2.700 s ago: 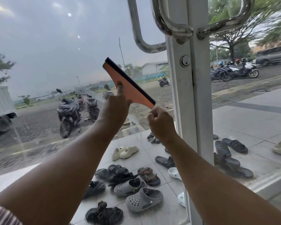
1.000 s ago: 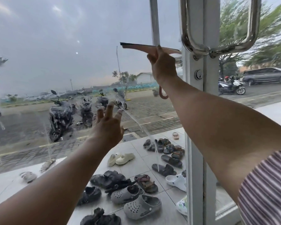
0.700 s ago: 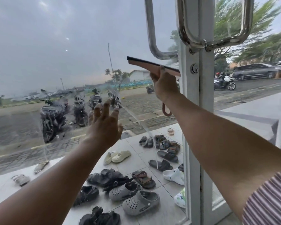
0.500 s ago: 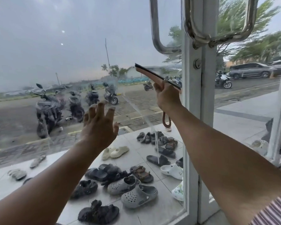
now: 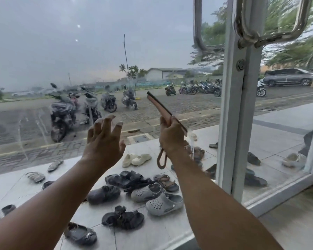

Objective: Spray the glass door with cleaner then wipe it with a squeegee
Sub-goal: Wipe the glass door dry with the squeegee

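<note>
The glass door [image 5: 65,56] fills the view, its pane wet and streaked on the left. My right hand [image 5: 172,138] grips an orange squeegee [image 5: 160,107] with a black rubber blade, tilted up to the left against the glass, its hanging loop dangling below my wrist. My left hand [image 5: 103,143] is raised beside it, fingers spread, fingertips at the pane, holding nothing. No spray bottle is in view.
The white door frame [image 5: 231,123] with chrome pull handles [image 5: 249,37] stands to the right. Behind the glass, several sandals and clogs [image 5: 152,195] lie on a tiled porch, with parked motorbikes [image 5: 61,114] and a car [image 5: 291,76] beyond.
My right hand has drawn the squeegee down and left from near the door handle to mid-pane. My left hand has let go of it and stays spread at the glass.
</note>
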